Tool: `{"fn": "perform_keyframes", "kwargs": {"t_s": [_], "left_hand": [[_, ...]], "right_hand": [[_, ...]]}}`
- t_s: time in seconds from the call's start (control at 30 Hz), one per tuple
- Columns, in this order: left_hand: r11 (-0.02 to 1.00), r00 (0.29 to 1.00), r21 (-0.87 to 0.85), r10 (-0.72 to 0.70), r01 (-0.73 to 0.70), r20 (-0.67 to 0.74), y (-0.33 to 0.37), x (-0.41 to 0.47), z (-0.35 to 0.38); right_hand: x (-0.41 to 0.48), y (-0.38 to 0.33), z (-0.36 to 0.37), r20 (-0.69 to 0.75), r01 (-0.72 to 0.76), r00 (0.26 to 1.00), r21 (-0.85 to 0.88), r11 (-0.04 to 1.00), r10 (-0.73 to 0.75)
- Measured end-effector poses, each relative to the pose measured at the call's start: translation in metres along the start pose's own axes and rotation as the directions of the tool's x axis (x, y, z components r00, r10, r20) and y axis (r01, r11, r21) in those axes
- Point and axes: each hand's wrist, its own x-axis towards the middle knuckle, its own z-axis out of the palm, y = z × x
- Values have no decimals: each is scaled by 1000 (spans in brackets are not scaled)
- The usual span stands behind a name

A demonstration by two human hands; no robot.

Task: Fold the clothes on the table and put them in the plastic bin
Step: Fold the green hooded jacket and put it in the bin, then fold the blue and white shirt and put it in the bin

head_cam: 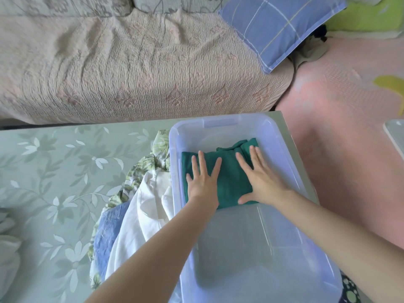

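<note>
A folded dark green garment (pixel 229 178) lies in the far half of the clear plastic bin (pixel 282 149), which stands at the table's right end. My left hand (pixel 204 180) lies flat on the garment's left side with fingers spread. My right hand (pixel 261 178) presses flat on its right side, the thumb at the near edge. Left of the bin, a pile of unfolded clothes rests on the table: a white garment (pixel 144 217), a blue one (pixel 109 235) and a green leaf-print one (pixel 150 162).
The table (pixel 54 182) has a pale green floral cloth. Behind it stands a sofa with a quilted beige cover (pixel 131 68) and a blue checked pillow (pixel 282 27). A pink mat (pixel 349 138) covers the floor to the right.
</note>
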Motion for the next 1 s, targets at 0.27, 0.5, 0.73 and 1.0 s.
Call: {"fn": "perform_keyframes", "kwargs": {"t_s": [0.27,0.5,0.73,1.0], "left_hand": [[992,989,-87,-77,89,130,2,4,-6],[944,993,-315,67,-95,-101,-15,-36,-43],[748,812,-601,-148,-282,-565,-123,-92,-92],[827,982,-562,-129,30,-138,-242,-153,0]], "right_hand": [[1,-20,22,20,-112,992,-355,928,128],[-19,-33,-29,157,-217,970,222,950,185],[-52,-121,-105,-249,77,962,639,765,111],[-66,-264,-92,-282,277,952,646,711,-115]]}}
